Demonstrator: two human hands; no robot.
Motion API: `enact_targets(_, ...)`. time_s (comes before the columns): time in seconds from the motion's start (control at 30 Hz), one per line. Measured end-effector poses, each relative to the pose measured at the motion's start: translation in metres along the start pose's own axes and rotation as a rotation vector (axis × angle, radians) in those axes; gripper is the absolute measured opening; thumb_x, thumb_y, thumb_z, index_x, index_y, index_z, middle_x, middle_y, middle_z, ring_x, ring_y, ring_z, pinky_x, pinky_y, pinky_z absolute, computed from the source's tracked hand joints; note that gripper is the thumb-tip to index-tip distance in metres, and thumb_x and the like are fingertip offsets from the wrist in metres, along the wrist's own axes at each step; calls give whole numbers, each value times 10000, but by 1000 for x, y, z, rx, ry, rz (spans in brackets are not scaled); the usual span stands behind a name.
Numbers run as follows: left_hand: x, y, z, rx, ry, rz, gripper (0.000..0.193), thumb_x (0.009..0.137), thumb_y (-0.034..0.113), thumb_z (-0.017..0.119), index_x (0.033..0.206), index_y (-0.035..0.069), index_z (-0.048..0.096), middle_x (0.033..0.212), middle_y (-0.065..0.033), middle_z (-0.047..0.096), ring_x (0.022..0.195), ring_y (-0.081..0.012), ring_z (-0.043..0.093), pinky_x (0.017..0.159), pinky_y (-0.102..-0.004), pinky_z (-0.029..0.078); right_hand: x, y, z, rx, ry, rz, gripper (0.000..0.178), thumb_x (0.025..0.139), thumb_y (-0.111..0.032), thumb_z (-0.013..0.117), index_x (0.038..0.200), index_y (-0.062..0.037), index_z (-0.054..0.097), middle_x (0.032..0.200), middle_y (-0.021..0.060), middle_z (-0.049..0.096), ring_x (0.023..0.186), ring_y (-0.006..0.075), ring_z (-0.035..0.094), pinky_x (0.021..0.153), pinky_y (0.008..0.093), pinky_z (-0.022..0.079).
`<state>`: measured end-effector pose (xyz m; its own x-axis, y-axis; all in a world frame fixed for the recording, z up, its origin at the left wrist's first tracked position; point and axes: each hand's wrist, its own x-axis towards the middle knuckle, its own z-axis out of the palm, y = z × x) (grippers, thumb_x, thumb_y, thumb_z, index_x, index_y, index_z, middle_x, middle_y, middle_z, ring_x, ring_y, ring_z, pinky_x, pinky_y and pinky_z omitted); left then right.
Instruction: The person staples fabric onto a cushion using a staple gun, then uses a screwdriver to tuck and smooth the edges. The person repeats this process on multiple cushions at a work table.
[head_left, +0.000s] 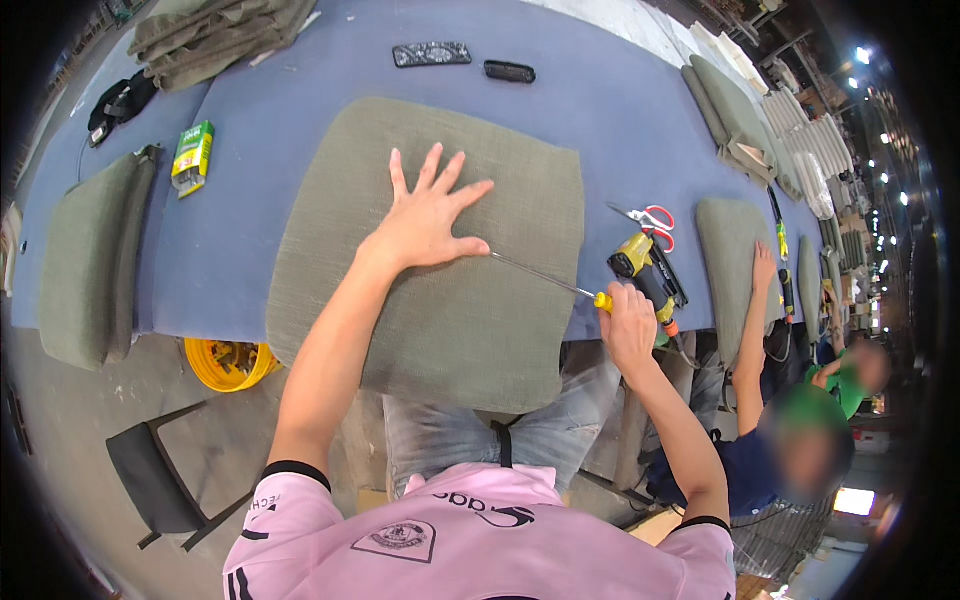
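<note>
A grey-green fabric seat cushion (470, 330) lies flat on the blue-covered table in front of me, its near edge over my lap. My left hand (432, 215) rests on its upper middle, palm down with the fingers spread. My right hand (628, 325), at the cushion's right edge, grips the yellow handle of a screwdriver (540, 274). Its long thin metal shaft slants left across the fabric, and the tip ends by my left thumb. Whether the tip pierces the cloth I cannot tell. Just right of the cushion lie a yellow-and-black staple gun (640, 262) and red-handled scissors (655, 222).
More cushions (95, 255) stand at the table's left end, with folded fabric (215, 35) behind. A green-yellow box (193, 158), a dark phone (431, 54) and a small black case (510, 71) lie on the table. A yellow bucket (215, 375) sits below. A co-worker's hand (764, 268) touches another cushion at right.
</note>
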<state>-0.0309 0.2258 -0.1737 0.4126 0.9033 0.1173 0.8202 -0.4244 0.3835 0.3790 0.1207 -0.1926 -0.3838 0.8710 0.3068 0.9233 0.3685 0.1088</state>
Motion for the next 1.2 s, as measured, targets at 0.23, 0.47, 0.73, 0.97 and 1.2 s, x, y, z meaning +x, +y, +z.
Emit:
enact_targets(0.23, -10, 9, -20, -255, -2, 176, 146, 1047, 284, 812, 1108, 157, 772, 1574, -101, 708, 1669, -414, 448, 1411, -700, 182, 6, 8, -22, 359, 63, 20, 355, 931, -154, 889, 1178, -63, 651, 1055, 114, 692, 973, 334, 680, 831, 455, 493)
enact_targets(0.47, -143, 22, -47, -854, 459, -102, 75, 1062, 23, 682, 1132, 26, 709, 1288, -136, 822, 1390, -351, 727, 1196, -481, 534, -5, 19, -61, 395, 85, -185, 429, 849, -147, 966, 1218, -62, 764, 1053, 93, 762, 942, 326, 738, 795, 437, 584)
enact_targets(0.73, -179, 20, -53, -358, 396, -140, 161, 1005, 6, 725, 1161, 44, 731, 1317, -141, 789, 1417, -413, 678, 1207, -508, 491, -40, 5, -92, 718, -209, -360, 371, 813, -201, 970, 1136, -107, 815, 986, 63, 800, 811, 292, 748, 721, 418, 580)
enact_targets(0.97, -44, -13, -38, -136, 181, 96, 250, 1067, 178, 745, 1309, 121, 723, 1649, -161, 616, 1622, -432, 479, 1326, -567, 370, -52, 76, -147, 809, -1037, 146, 311, 911, -271, 923, 1145, -72, 874, 981, 134, 856, 885, 311, 829, 795, 397, 627)
enact_targets(1.2, 84, -38, 6, 77, 189, -98, 442, 1176, 349, 575, 1592, 219, 648, 1805, -147, 484, 1732, -393, 327, 1426, -626, 198, -28, 116, -200, 809, -968, 316, 309, 1002, -193, 866, 1246, -4, 844, 980, 95, 848, 862, 123, 781, 791, 327, 623)
